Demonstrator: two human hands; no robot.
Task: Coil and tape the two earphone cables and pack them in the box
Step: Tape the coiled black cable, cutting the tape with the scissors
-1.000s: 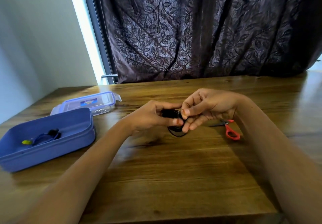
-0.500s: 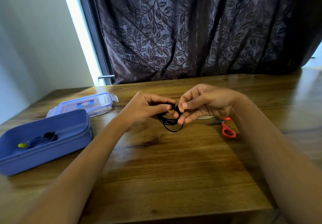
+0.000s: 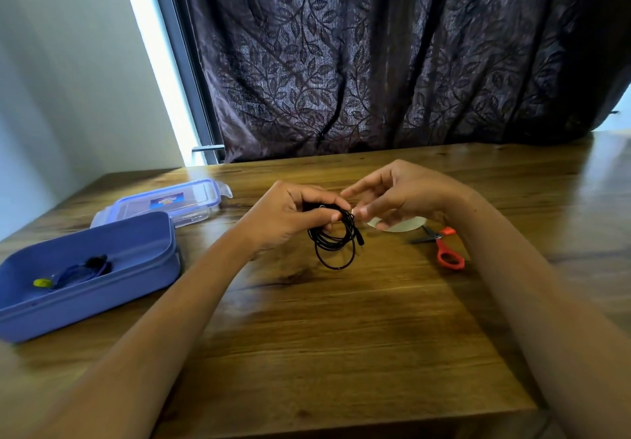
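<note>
The left hand (image 3: 290, 216) is held just above the wooden counter (image 3: 341, 343) with its fingers and thumb curled round the top of the black earphone cable (image 3: 333, 245), which is wound into a coil of several loops; the loops hang below the grip, with the lowest at or just above the wood and a short plug end sticking out on the right side. The right hand (image 3: 406, 196) sits just beside it, fingers loosely spread and only slightly bent, its thumb tip right at the top of the coil next to the left thumb; whether it pinches anything there cannot be told. Partly under the right hand lies a flat white roll of tape (image 3: 399, 226); just beyond it to the right are small scissors (image 3: 449, 255) with orange handles, blades pointing left. At the left edge of the counter stands the open blue box (image 3: 112, 288); inside it lies the blue earphone cable (image 3: 82, 269), bundled, with a yellow piece at one end. Behind the box rests its clear lid (image 3: 170, 201) with a blue rim; a dark leaf-patterned curtain (image 3: 375, 62) hangs behind the counter.
</note>
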